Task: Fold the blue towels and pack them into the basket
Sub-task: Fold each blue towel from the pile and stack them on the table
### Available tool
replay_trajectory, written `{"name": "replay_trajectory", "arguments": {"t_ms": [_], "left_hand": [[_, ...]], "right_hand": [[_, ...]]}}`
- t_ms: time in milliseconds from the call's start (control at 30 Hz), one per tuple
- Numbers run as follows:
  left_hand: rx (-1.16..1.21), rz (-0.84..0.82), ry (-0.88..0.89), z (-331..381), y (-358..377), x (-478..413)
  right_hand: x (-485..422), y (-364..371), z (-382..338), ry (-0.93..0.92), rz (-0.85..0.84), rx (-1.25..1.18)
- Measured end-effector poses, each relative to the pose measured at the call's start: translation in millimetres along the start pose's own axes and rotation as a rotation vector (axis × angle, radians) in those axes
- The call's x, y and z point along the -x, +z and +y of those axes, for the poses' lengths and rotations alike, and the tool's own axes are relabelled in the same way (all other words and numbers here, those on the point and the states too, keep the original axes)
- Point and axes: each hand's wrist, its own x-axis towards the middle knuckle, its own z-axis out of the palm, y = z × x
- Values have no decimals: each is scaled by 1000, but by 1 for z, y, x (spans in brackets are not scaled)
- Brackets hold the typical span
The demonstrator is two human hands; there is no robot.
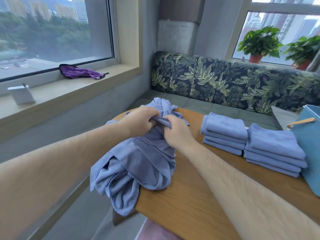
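Blue towels point(138, 161), unfolded: one crumpled heap at the left end of the wooden worktop point(181, 205), its lower part hanging over the worktop's edge. Number of towels in the heap: cannot tell.

Hands:
- Left hand point(140, 121): fingers curled round a bunched ridge of cloth on top of the heap.
- Right hand point(176, 134): thumb and fingers pinch the same ridge, just beside the left hand.
- Both forearms are bare. The right forearm crosses the worktop between the heap and the folded towels.

Folded towels: two stacks side by side on the right half of the worktop, well apart from the heap.
- First stack point(225, 134): nearer the heap.
- Second stack point(275, 149): close against the first.
- Each shows roughly four layers at its edge; exact count uncertain.

Basket point(310, 153): one, teal, at the right border and partly cut off, just beside the second stack. It has one pale wooden handle point(301, 122). Its inside is not visible.

Surroundings:
- Window sill point(69, 90), left: one purple cloth point(79, 72) and one small white box point(21, 95), well apart.
- Behind the worktop: a bench seat with a leaf-print backrest point(225, 80).
- Rear right sill: two potted plants point(259, 43) in reddish pots.
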Motion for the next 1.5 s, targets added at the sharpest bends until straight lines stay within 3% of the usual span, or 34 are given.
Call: {"name": "replay_trajectory", "arguments": {"t_ms": [133, 233, 300, 433, 500, 567, 667, 767, 900, 1033, 1200, 1333, 1500], "left_hand": [[-125, -90, -101, -2, -17, 5], [-114, -137, -112, 25, -19, 5], [-92, -112, -60, 57, -20, 4], [-48, 40, 60, 104, -21, 1], [7, 78, 107, 117, -17, 5], [98, -5, 93, 123, -2, 10], [55, -124, 80, 137, 38, 9], [73, -118, 130, 171, 79, 5], [184, -32, 46, 214, 112, -11], [389, -143, 77, 231, 125, -24], [202, -203, 10, 221, 149, -18], [99, -328, -135, 220, 155, -3], [177, -380, -257, 217, 156, 4]], "right_hand": [[15, -30, -8, -4, 151, 1], [32, -56, -1, 95, 32, 22], [42, -69, -2, 124, -86, 12], [58, -93, -16, -5, -1, 52], [68, -109, -12, 61, 35, 78], [83, -125, 1, 169, 56, 105], [114, -145, 27, 319, 116, 78], [155, -156, 58, 437, 127, 107], [199, -162, 106, 562, 168, 101], [224, -165, 132, 669, 365, -49], [252, -159, 147, 888, 341, 3], [265, -138, 149, 923, 331, 253], [274, -143, 140, 902, 364, 167]]}}
